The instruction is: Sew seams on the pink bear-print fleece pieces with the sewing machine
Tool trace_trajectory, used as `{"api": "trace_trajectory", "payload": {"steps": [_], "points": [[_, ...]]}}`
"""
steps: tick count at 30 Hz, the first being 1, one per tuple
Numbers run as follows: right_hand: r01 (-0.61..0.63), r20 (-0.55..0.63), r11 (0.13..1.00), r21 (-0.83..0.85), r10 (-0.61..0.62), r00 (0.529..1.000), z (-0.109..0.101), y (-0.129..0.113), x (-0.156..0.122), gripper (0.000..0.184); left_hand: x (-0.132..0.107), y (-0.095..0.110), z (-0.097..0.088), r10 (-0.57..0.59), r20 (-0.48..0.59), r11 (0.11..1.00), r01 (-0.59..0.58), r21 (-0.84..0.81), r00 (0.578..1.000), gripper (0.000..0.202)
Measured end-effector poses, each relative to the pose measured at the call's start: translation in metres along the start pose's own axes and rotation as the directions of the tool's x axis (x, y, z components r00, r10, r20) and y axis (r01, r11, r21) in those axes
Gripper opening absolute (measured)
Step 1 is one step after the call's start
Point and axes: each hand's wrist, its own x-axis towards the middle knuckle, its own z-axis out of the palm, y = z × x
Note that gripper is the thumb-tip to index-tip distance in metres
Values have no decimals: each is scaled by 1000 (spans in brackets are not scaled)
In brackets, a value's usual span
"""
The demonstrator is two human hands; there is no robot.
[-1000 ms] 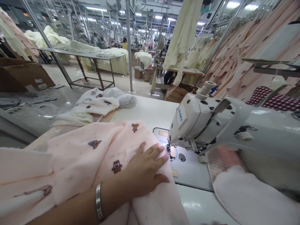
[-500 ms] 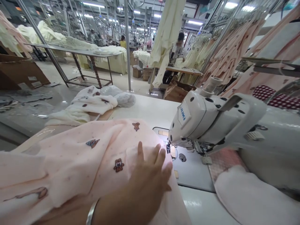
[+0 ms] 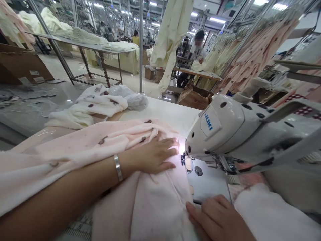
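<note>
My left hand [image 3: 152, 155] lies flat, fingers stretched out, on a pale pink printed fabric [image 3: 82, 147] spread over the sewing table, its fingertips close to the needle area of the white sewing machine [image 3: 225, 130]. A silver bangle sits on that wrist. My right hand [image 3: 218, 217] rests at the bottom edge, fingers curled and pressing the fabric's right edge against the machine bed [image 3: 208, 182]; whether it grips the cloth is unclear.
A heap of white printed cloth [image 3: 92, 105] lies at the table's far left. Pink padded material [image 3: 271, 214] sits under the machine arm. Beyond are a metal table with cream cloth [image 3: 82, 43], hanging garments [image 3: 253, 50], cardboard boxes and a seated person [image 3: 198, 47].
The pink fabric has been bunched and pulled toward the needle. My left hand slid forward and flattened on it. My right hand came into view at the bottom.
</note>
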Motion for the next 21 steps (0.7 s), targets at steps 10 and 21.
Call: {"api": "trace_trajectory", "payload": {"steps": [10,21], "points": [[-131,44,989,-62,134,990,25,35,28,25,45,-67,-5,50,-53,985,-40,171,997,30],[-190,-88,965,179,208,974,-5,5,5,6,-9,45,9,-376,-40,889,373,266,926,50]]}}
